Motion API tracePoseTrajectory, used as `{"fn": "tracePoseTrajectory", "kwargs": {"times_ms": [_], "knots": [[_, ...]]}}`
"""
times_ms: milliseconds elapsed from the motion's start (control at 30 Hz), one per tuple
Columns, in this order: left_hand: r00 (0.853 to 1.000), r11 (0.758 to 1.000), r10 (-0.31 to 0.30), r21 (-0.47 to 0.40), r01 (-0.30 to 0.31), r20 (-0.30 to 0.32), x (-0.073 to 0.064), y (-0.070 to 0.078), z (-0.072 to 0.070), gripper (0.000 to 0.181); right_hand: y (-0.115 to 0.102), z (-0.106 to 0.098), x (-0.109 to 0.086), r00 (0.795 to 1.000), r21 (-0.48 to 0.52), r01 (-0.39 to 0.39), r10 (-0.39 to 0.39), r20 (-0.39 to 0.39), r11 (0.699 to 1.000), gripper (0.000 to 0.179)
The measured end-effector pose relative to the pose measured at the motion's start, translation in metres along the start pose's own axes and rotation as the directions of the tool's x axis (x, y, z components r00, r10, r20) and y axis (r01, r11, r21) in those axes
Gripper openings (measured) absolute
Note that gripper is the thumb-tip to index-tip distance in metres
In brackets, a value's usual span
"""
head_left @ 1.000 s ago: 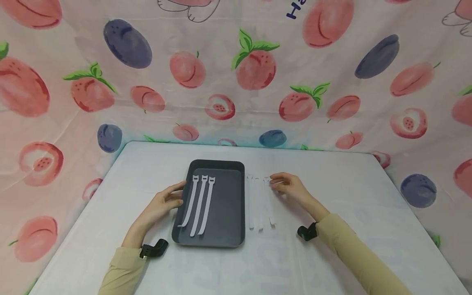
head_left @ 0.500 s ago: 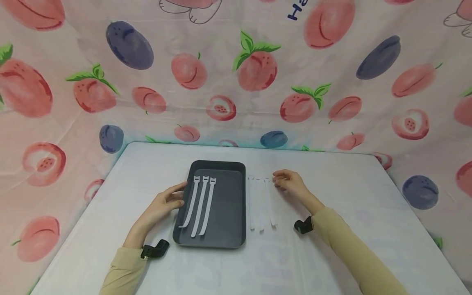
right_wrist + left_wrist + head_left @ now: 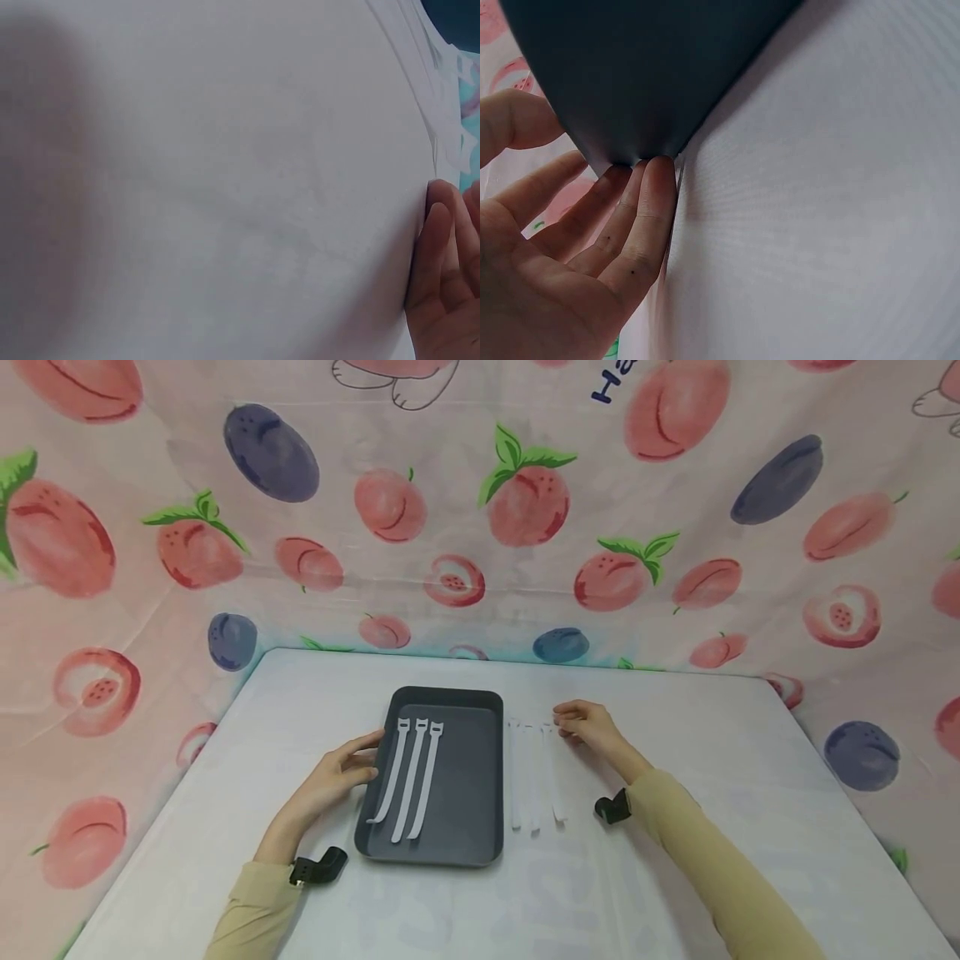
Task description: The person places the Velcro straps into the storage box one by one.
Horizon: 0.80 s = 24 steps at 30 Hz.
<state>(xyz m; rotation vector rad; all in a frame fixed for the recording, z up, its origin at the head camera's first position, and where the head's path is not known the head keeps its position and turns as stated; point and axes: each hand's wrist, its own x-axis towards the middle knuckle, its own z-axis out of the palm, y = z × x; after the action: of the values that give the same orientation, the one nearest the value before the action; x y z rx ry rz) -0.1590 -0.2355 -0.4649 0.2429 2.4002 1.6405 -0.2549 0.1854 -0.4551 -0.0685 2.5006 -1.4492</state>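
Observation:
My left hand (image 3: 330, 782) rests its fingers against the left side of a dark grey tray (image 3: 471, 785). In the left wrist view, the fingertips (image 3: 658, 176) touch the tray's outer wall and the thumb lies at its edge. Inside the tray, to the left, lie three white cable straps (image 3: 411, 781) with slotted heads at the far end, side by side. Three more white straps (image 3: 533, 777) lie on the table right of the tray, faint against the white cloth. My right hand (image 3: 592, 729), fingers extended, is beside the head end of the rightmost one and holds nothing.
A white cloth covers the table (image 3: 675, 877). Behind it hangs a fruit-patterned curtain (image 3: 450, 468). Each wrist carries a black camera mount, the left one (image 3: 318, 867) close to the tray's near left corner.
My right hand has drawn slightly away from the head of the rightmost loose strap, and its forearm has shifted a little left. The left hand, tray and straps stay in place.

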Motion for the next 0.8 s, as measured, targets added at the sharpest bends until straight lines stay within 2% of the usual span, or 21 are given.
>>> {"fn": "tracePoseTrajectory", "kwargs": {"times_ms": [333,567,800], "knots": [[1.000,1.000,-0.014,0.014,0.014,-0.005,-0.001,0.000,0.000,0.061,0.000,0.009,0.008,0.999,-0.056,0.051,-0.051,-0.006,0.997,0.031],[1.000,1.000,-0.018,0.013,0.018,-0.003,0.000,-0.001,0.000,0.061,-0.002,0.013,0.004,0.999,-0.078,0.045,-0.047,-0.022,0.996,0.030],[1.000,1.000,-0.008,-0.004,0.008,-0.002,0.000,0.001,0.000,0.061,-0.001,0.014,0.003,0.998,-0.056,0.042,-0.045,-0.044,0.998,0.028]]}}
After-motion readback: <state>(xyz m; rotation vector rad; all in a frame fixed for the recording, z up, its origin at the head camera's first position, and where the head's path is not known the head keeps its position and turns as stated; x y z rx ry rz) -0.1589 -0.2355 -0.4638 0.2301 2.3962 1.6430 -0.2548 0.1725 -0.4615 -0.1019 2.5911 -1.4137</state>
